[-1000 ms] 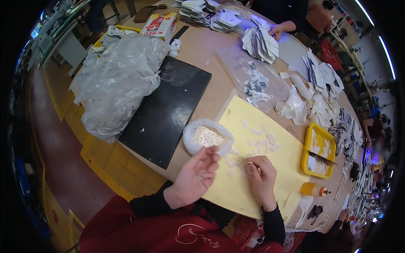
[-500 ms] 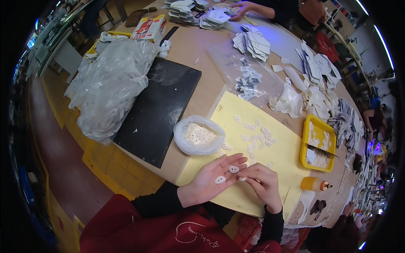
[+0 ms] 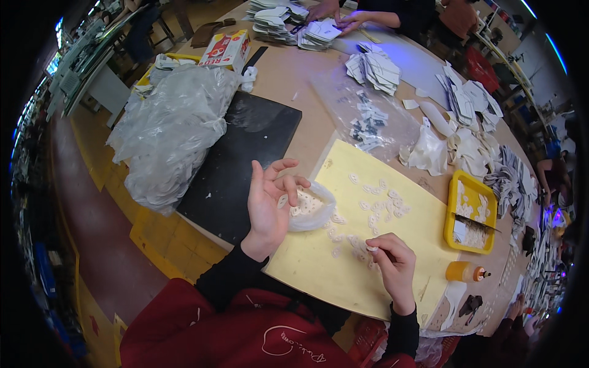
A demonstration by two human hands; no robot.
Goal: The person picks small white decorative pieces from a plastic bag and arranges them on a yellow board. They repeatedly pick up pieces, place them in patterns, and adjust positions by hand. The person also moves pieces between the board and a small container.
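My left hand (image 3: 269, 208) is raised in front of a white plastic bag (image 3: 322, 216) filled with small pale pieces. Its fingers are partly curled, and a small white oval piece with two holes (image 3: 282, 201) rests against them. Lower and to the right, my right hand (image 3: 396, 267) pinches another small white piece (image 3: 372, 248) between thumb and fingertips. Under that hand lies a yellow sheet (image 3: 307, 270), with several loose white two-holed pieces (image 3: 392, 205) scattered over it.
A black board (image 3: 264, 129) and a big clear plastic bundle (image 3: 178, 135) are at the left. On the right stand a yellow tray (image 3: 452, 211) with pale pieces and a brush, and an orange bottle (image 3: 463, 271). Across the table, another person's hands (image 3: 351, 23) touch stacked white pieces (image 3: 319, 35).
My left hand has risen and turned from lying palm-up to beside the bag, its fingers curling. My right hand has moved apart from it, slightly right, still pinching a piece.
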